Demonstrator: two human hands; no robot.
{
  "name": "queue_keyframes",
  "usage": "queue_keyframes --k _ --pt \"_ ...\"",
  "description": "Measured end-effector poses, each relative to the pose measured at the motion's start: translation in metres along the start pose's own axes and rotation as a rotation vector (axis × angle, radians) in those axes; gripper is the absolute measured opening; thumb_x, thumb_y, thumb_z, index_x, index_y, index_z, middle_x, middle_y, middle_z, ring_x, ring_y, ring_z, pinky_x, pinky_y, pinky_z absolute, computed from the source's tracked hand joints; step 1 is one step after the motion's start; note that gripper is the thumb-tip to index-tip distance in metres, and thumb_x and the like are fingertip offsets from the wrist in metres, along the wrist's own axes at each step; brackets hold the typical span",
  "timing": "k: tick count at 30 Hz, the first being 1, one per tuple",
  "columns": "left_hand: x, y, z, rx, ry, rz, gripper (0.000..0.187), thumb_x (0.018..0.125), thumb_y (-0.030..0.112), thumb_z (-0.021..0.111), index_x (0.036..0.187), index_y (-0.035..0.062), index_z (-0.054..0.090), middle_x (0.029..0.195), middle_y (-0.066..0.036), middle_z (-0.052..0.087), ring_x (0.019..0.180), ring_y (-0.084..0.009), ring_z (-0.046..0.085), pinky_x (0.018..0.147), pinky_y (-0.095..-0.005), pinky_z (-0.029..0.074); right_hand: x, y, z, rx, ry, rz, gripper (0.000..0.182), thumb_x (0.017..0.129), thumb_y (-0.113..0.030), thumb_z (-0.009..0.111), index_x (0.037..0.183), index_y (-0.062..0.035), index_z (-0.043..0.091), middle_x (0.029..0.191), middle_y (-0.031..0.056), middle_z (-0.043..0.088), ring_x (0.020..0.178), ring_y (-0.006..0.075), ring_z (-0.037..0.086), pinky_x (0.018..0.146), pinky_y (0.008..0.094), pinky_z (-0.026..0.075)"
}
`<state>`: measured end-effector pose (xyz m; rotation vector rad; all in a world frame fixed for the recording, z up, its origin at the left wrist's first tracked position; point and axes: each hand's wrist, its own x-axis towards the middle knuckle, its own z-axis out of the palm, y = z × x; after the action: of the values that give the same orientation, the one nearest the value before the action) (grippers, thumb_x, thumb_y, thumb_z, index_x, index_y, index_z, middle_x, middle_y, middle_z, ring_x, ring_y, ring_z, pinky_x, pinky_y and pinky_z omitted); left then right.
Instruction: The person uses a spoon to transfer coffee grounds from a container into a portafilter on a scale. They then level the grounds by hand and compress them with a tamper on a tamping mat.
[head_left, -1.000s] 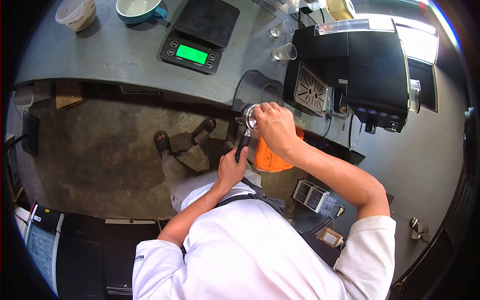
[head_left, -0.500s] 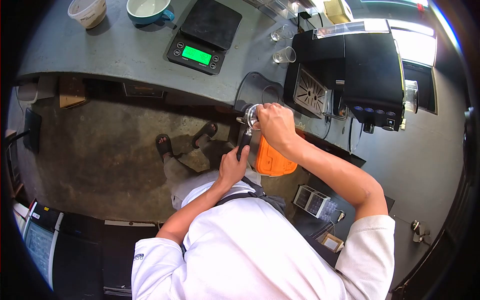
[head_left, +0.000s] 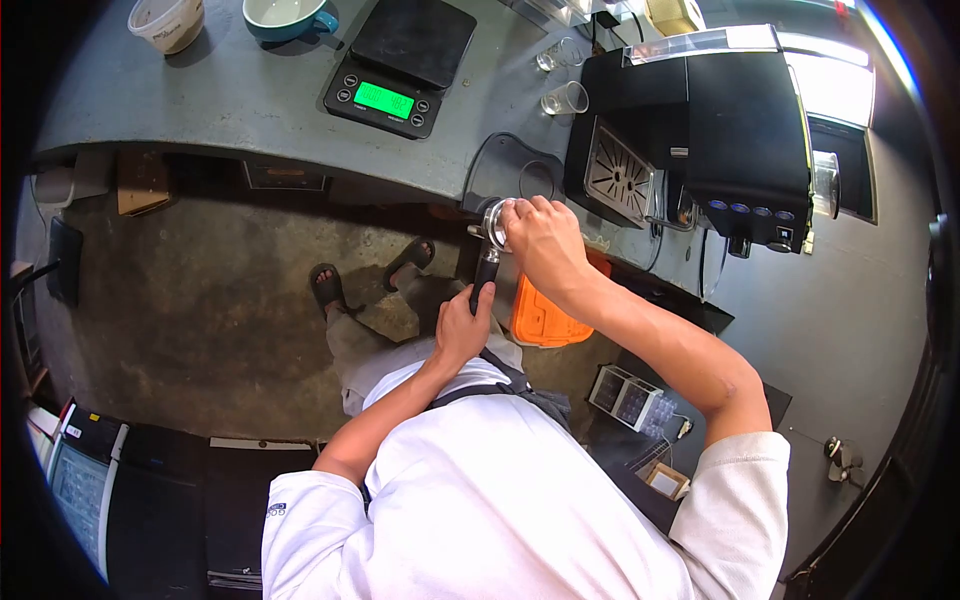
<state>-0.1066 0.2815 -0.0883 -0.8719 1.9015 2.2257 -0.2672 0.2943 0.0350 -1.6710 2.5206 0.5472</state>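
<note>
The black handle of a portafilter [head_left: 487, 266] is in the grip of my left hand [head_left: 462, 328], thumb along it. Its metal head sits at the counter's front edge, beside a dark mat [head_left: 512, 172]. My right hand [head_left: 543, 238] is closed at the mouth of the basket, on a round metal tool [head_left: 499, 224]. Most of that tool is hidden by my fingers, so its exact kind does not show.
An espresso machine [head_left: 745, 130] stands on the right of the counter, two small glasses [head_left: 565, 98] beside it. A lit digital scale [head_left: 384, 98], a blue cup [head_left: 288, 18] and a plastic tub [head_left: 168, 25] are further left. An orange container [head_left: 548, 312] is below the counter.
My right hand has tilted slightly over the basket, and more of the metal rim shows. Both hands stay on the portafilter; the view has shifted a little.
</note>
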Motion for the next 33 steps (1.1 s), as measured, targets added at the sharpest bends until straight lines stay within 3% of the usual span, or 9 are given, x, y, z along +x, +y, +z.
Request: queue_keyframes --k 2,5,8,13,23,26,29,31,33 --pt "0.000 0.009 -0.008 0.015 -0.068 -0.053 0.064 0.100 0.047 0.051 0.106 -0.0157 0.066 0.075 -0.034 0.064 0.077 -0.0471 0.068 0.072 -0.0495 0.052 0.000 -0.002 0.002 0.029 0.008 0.044 0.017 0.078 -0.012 0.063 0.088 -0.0003 0.070 0.084 0.0127 0.071 0.084 0.0240 0.070 0.070 0.0350 0.053" --pt "0.002 -0.013 0.004 0.048 0.022 -0.005 0.070 0.100 0.050 0.050 0.111 -0.0182 0.063 0.088 -0.037 0.066 0.088 -0.0492 0.068 0.083 -0.0497 0.052 0.003 -0.012 0.002 0.022 -0.123 0.191 0.026 0.070 -0.014 0.075 0.093 -0.0038 0.067 0.089 0.0083 0.070 0.090 0.0250 0.068 0.076 0.0372 0.053" --pt "0.005 -0.021 0.008 0.049 0.007 -0.014 0.074 0.099 0.052 0.050 0.115 -0.0201 0.061 0.097 -0.039 0.065 0.097 -0.0507 0.066 0.092 -0.0497 0.050 -0.001 -0.012 0.007 -0.020 -0.062 0.173 0.025 0.069 -0.014 0.077 0.089 -0.0054 0.066 0.088 0.0077 0.070 0.090 0.0240 0.068 0.077 0.0365 0.053" --pt "0.001 -0.010 0.005 0.042 0.013 -0.017 0.074 0.099 0.051 0.050 0.115 -0.0202 0.060 0.090 -0.038 0.066 0.091 -0.0494 0.068 0.086 -0.0491 0.052 0.011 -0.007 -0.002 0.071 -0.104 0.259 0.017 0.064 -0.017 0.081 0.072 -0.0051 0.072 0.073 0.0158 0.070 0.073 0.0320 0.072 0.065 0.0401 0.057" --pt "0.005 -0.018 0.010 0.076 0.099 0.055 0.069 0.100 0.050 0.049 0.112 -0.0160 0.064 0.083 -0.035 0.066 0.087 -0.0487 0.068 0.081 -0.0503 0.052 0.005 -0.017 0.004 -0.013 -0.028 0.202 0.010 0.078 -0.013 0.067 0.075 -0.0070 0.075 0.076 0.0122 0.073 0.080 0.0259 0.073 0.068 0.0370 0.056" --pt "0.005 -0.017 0.007 0.087 0.076 0.022 0.064 0.101 0.051 0.048 0.105 -0.0099 0.068 0.080 -0.032 0.067 0.087 -0.0478 0.068 0.080 -0.0513 0.051 0.003 -0.019 0.007 -0.033 0.008 0.187 0.011 0.078 -0.014 0.067 0.075 -0.0085 0.075 0.076 0.0107 0.073 0.081 0.0254 0.073 0.069 0.0367 0.055" --pt "0.000 0.000 0.000 0.064 0.018 -0.109 0.062 0.101 0.053 0.046 0.094 -0.0041 0.069 0.075 -0.027 0.068 0.082 -0.0452 0.068 0.078 -0.0505 0.051 0.007 -0.015 0.001 -0.010 0.013 0.175 0.011 0.079 -0.016 0.068 0.074 -0.0122 0.077 0.076 0.0090 0.073 0.080 0.0252 0.074 0.066 0.0363 0.056" --pt "0.006 -0.018 0.005 0.093 0.076 0.006 0.060 0.102 0.055 0.044 0.083 0.0009 0.063 0.058 -0.013 0.058 0.051 -0.0263 0.056 0.054 -0.0393 0.044 0.009 -0.015 0.003 0.002 0.003 0.173 0.011 0.079 -0.017 0.068 0.075 -0.0128 0.077 0.076 0.0087 0.074 0.078 0.0254 0.074 0.064 0.0359 0.057" --pt "0.008 -0.021 0.002 0.107 0.115 0.055 0.061 0.103 0.056 0.042 0.077 0.0032 0.060 0.049 -0.006 0.053 0.036 -0.0168 0.050 0.041 -0.0336 0.040 0.013 -0.015 0.005 0.025 0.017 0.170 0.011 0.079 -0.018 0.069 0.076 -0.0133 0.078 0.076 0.0083 0.074 0.077 0.0254 0.075 0.062 0.0354 0.057"
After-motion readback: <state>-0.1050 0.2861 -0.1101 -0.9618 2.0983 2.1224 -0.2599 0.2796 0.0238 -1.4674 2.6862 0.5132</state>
